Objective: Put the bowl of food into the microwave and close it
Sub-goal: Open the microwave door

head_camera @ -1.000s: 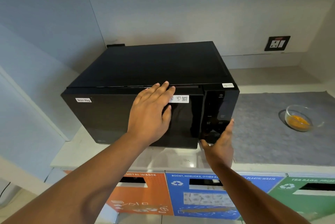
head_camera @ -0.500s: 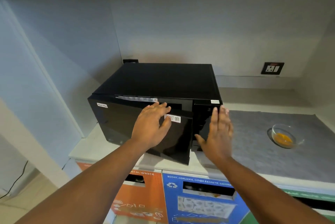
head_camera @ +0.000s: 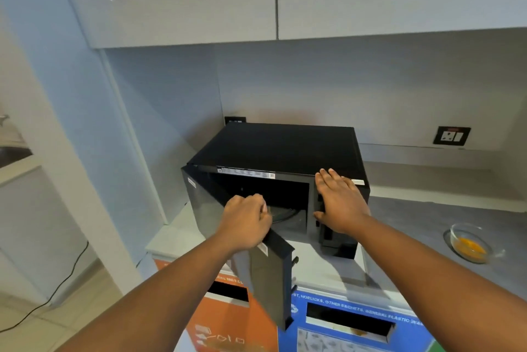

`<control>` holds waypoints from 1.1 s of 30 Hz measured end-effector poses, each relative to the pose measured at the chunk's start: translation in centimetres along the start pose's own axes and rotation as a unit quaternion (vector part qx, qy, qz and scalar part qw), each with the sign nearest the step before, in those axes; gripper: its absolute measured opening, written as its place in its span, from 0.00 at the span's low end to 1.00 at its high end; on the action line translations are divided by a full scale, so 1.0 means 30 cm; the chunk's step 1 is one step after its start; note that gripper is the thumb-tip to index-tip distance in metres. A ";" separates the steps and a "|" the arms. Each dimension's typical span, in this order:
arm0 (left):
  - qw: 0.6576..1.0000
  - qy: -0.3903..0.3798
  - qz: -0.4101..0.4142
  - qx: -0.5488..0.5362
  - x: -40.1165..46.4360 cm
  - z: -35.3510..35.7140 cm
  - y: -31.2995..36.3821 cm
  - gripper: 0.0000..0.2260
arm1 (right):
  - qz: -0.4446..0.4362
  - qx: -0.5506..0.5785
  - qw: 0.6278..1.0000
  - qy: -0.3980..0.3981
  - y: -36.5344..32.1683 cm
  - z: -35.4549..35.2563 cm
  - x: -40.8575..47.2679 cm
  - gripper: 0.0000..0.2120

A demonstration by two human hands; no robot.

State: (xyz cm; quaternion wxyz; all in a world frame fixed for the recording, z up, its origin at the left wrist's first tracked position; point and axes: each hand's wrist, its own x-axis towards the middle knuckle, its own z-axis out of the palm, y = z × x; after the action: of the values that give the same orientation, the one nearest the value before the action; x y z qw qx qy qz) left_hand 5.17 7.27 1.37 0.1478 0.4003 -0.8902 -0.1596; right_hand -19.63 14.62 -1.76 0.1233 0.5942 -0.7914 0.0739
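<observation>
Off to the right, the bowl (head_camera: pixel 469 242) sits on the grey mat (head_camera: pixel 427 226) of the counter (head_camera: pixel 171 237), a clear glass one with orange-yellow food in its bottom, well apart from both hands and untouched. To its left stands the black microwave (head_camera: pixel 279 149), its door (head_camera: pixel 256 260) swung out toward the camera on the left-side hinge, so the dark inside and part of the glass turntable show. The left hand (head_camera: pixel 245 223) is curled over the door's top edge, fingers wrapped around it and holding it. The right hand (head_camera: pixel 338 203) lies flat and spread against the control panel (palm on the panel, fingertips reaching the top edge), gripping nothing. Behind the microwave, a wall socket (head_camera: pixel 452 136) is set in the grey wall to the right. Below the counter front are 2 labelled bins, an orange bin (head_camera: pixel 228 329) and a blue bin (head_camera: pixel 356 331), each with a dark slot.
</observation>
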 end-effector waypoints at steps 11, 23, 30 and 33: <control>0.967 -0.133 -0.182 0.117 0.038 -0.116 -0.107 0.37 | -0.003 -0.009 0.999 -0.051 -0.080 -0.011 0.070 0.56; 0.942 -0.068 -0.201 0.260 -0.012 -0.141 -0.330 0.45 | 0.023 -0.014 0.997 -0.075 -0.125 -0.028 0.076 0.56; 0.940 -0.026 -0.169 0.296 -0.045 -0.164 -0.395 0.44 | 0.032 -0.029 0.996 -0.077 -0.141 -0.030 0.067 0.55; 0.938 -0.003 -0.155 0.309 -0.055 -0.164 -0.423 0.41 | 0.035 -0.029 0.996 -0.076 -0.141 -0.023 0.070 0.55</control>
State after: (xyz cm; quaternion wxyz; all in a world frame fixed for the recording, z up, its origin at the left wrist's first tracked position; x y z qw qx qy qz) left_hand 16.58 -0.28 0.49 -0.0129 0.5589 -0.8229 0.1015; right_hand -16.06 11.67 -0.63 0.0779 0.5663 -0.8204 0.0096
